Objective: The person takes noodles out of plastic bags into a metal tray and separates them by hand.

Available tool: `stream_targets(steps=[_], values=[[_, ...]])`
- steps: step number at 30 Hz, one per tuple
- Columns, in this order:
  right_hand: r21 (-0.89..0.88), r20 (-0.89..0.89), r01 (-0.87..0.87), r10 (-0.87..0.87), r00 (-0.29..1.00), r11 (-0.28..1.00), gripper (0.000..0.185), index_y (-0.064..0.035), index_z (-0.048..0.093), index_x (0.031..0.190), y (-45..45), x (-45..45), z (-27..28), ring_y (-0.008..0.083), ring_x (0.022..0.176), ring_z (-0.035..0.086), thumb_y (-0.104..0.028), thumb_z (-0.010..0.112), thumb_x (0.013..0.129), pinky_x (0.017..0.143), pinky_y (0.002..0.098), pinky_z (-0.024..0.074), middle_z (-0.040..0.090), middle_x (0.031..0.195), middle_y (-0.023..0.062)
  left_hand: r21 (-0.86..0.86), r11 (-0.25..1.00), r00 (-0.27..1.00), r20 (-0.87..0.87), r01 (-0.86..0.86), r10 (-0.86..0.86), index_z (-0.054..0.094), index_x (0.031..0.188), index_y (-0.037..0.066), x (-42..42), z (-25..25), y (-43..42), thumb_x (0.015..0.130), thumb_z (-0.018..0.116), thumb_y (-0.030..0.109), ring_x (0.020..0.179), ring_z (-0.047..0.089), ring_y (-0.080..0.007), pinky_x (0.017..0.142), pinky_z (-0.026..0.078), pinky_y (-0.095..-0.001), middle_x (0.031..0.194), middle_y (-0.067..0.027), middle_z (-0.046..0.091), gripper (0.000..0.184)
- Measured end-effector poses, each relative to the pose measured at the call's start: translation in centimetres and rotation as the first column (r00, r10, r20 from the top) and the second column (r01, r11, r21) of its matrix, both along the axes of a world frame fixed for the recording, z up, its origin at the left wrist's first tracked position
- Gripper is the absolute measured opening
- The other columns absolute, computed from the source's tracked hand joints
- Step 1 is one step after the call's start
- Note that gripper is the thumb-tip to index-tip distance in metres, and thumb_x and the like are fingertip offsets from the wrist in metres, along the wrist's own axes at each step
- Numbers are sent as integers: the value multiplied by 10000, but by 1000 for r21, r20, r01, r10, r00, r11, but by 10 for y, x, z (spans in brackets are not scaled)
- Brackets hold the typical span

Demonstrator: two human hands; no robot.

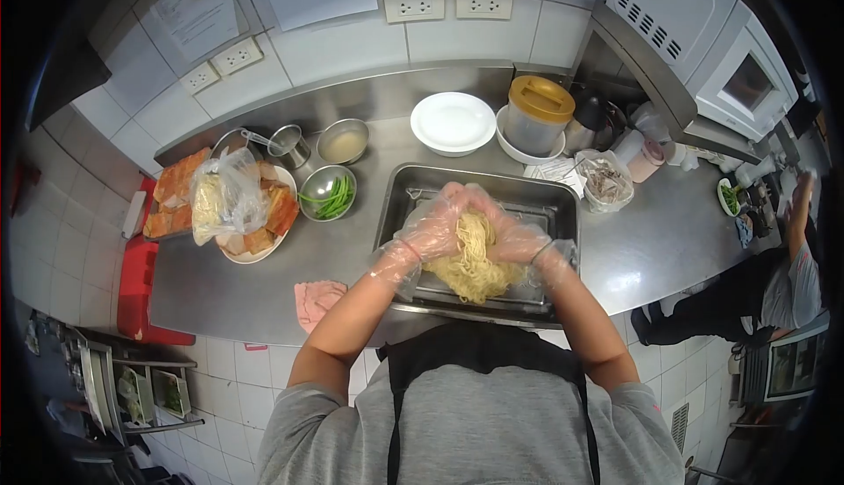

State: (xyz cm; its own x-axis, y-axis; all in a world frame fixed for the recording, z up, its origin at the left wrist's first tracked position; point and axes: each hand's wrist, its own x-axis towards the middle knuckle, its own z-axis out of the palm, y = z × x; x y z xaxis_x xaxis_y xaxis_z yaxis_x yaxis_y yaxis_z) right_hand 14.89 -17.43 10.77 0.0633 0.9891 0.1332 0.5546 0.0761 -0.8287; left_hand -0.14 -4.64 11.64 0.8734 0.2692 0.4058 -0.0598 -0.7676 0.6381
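Yellow noodles (476,261) hang in a bundle between my two hands, over a rectangular metal tray (567,221) on the steel counter. My left hand (437,226), in a clear plastic glove, is curled round the bundle from one side. My right hand (512,232), gloved the same way, closes on it from the other side. The fingertips of both hands meet near the top of the noodles. The lower noodles spread out toward the tray's near side.
Left on the counter (220,296) are a plate of orange-brown pieces under a plastic bag (230,195), a bowl of green beans (330,195) and a pink cloth (318,300). Behind the tray stand white plates (453,122) and a yellow-lidded container (538,111). Another person (765,287) stands at right.
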Motion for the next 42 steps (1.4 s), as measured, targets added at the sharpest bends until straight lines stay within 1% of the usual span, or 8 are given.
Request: stream_targets(steps=[8,18,21,25,28,31,37,42], values=[[-88,97,343,-335,937,935,494,-89,601,1268,3,-13,-54,308,1065,633,-134,608,776,934,367,472,641,1212,191,-254,897,867,-445,-362,224,608,1223,109,-30,-26,17,698,706,164,1054,606,-364,926,485,-401,1117,-162,646,537],[-44,-598,349,-305,741,936,231,-38,575,940,-19,24,15,99,817,544,-24,634,717,719,248,461,606,895,4,-413,859,951,-65,-301,302,649,1068,56,-68,27,21,702,731,17,918,630,-153,868,503,-289,1012,-53,668,377],[-137,-398,335,-361,843,932,240,-29,595,965,-28,42,19,162,849,594,-62,621,729,769,278,472,639,911,40,-354,880,948,-126,-317,291,634,1083,79,-65,9,47,684,744,8,966,614,-159,886,492,-287,1075,-53,628,419],[-306,397,350,-215,892,886,598,-125,533,1307,-37,57,6,376,1189,535,-228,663,733,975,426,448,541,1276,240,-197,950,909,-388,-241,150,512,1316,125,-61,-6,42,704,787,163,1222,498,-245,1044,399,-353,1295,-135,519,671],[-156,499,144,-48,865,977,790,-163,422,1429,-36,24,-15,376,1270,473,-370,717,726,1035,432,416,419,1411,245,-189,982,962,-263,21,-71,210,1498,31,-34,-41,17,713,814,394,1433,216,-369,1183,199,-411,1520,-247,245,1056],[-200,662,447,-216,718,872,874,-96,431,1427,-18,-33,-18,384,1286,453,-420,780,693,1046,425,411,342,1479,248,-368,925,981,-191,-91,21,194,1499,29,-1,-72,-17,685,840,426,1431,229,-344,1185,205,-407,1517,-235,248,1113],[236,204,334,-383,901,912,732,-14,550,1303,-8,12,-70,322,1147,570,-259,841,678,972,383,464,464,1412,213,-129,939,942,-145,-320,301,466,1347,104,17,-74,-17,662,793,356,1281,433,-386,1059,380,-476,1359,-212,449,800],[-35,-460,338,-315,830,941,632,-13,603,1240,-7,7,-52,151,993,620,-168,836,673,910,305,478,690,1088,76,-199,956,976,-27,-218,216,555,1228,94,14,-55,-6,629,809,285,1180,509,-381,1005,425,-443,1227,-194,533,678]])
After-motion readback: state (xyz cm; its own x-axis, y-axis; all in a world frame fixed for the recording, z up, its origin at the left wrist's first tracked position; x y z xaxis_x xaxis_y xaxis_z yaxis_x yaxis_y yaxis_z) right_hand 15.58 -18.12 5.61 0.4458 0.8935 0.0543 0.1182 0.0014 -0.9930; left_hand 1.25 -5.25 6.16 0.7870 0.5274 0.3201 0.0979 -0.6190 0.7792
